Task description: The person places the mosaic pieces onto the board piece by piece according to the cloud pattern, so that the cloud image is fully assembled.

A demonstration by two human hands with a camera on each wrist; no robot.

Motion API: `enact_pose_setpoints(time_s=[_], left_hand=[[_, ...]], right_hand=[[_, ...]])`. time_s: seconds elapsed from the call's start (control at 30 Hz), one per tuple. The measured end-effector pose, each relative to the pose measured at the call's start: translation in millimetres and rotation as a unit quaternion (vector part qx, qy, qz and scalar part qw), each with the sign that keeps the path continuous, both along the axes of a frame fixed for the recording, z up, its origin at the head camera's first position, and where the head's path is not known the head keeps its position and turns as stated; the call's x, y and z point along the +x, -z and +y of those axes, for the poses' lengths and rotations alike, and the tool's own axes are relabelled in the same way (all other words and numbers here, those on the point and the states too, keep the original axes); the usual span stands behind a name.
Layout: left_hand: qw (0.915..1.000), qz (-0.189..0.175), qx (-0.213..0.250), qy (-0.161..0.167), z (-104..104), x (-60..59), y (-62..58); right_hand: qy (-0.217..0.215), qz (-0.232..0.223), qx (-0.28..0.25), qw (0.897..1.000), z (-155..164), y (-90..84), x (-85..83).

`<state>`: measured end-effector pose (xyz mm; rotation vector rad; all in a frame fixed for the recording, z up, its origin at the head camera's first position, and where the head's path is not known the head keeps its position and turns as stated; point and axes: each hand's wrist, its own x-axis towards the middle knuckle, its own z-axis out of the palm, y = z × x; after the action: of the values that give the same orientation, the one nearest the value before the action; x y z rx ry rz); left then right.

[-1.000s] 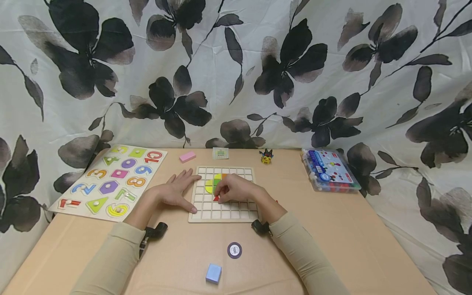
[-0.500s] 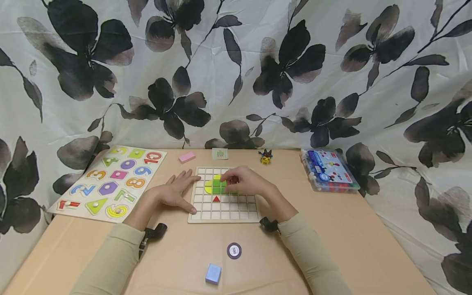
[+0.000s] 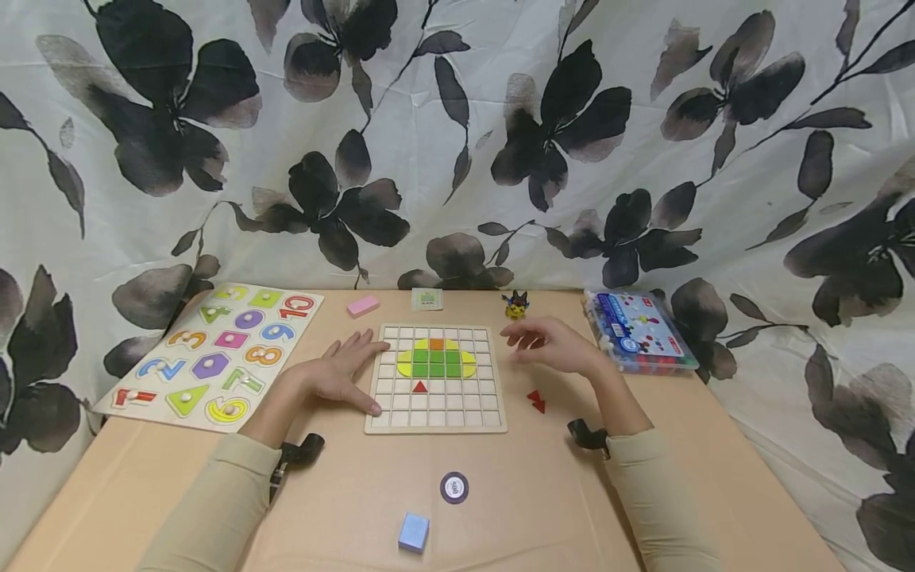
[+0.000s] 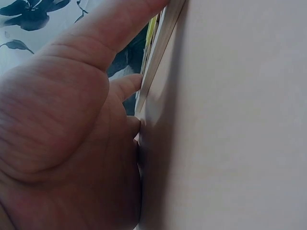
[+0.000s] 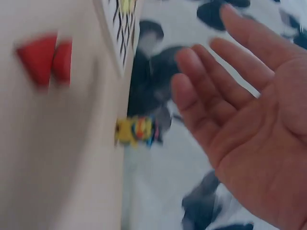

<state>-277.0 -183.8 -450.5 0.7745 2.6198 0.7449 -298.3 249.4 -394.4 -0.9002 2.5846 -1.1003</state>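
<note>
A wooden grid board lies at the table's middle, with green, yellow and orange tiles set in it and a red triangle one row below. My left hand rests flat with straight fingers against the board's left edge. My right hand hovers open and empty to the right of the board, fingers relaxed. Two loose red triangles lie on the table below it, also seen as red triangles in the right wrist view.
A number puzzle board lies at the left. A clear plastic box of pieces stands at the right. A small toy figure, a pink block and a card sit at the back. A round token and blue block lie near me.
My right hand left the red triangle on the board, lifted off and moved right, uncovering the coloured tiles. The left hand has stayed still.
</note>
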Motion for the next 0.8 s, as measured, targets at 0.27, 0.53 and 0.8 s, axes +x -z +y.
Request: enact_pose_setpoints(time_s=[0.27,0.53,0.8], left_hand=[[0.9999,-0.005,-0.015,-0.003,2,0.9,-4.3],[1.0,-0.003,0.001,0.0,2,3.5,-4.9],[0.9999,0.001,0.012,0.004,-1,1.6,-1.3]], right_hand=[[-0.023,-0.123,0.043,0.991,30,11.5,-8.0],[-0.062,-0.206,0.093,0.972,35,20.7,-10.4],[-0.084,-0.196,0.112,0.971,31,27.2,-12.4]])
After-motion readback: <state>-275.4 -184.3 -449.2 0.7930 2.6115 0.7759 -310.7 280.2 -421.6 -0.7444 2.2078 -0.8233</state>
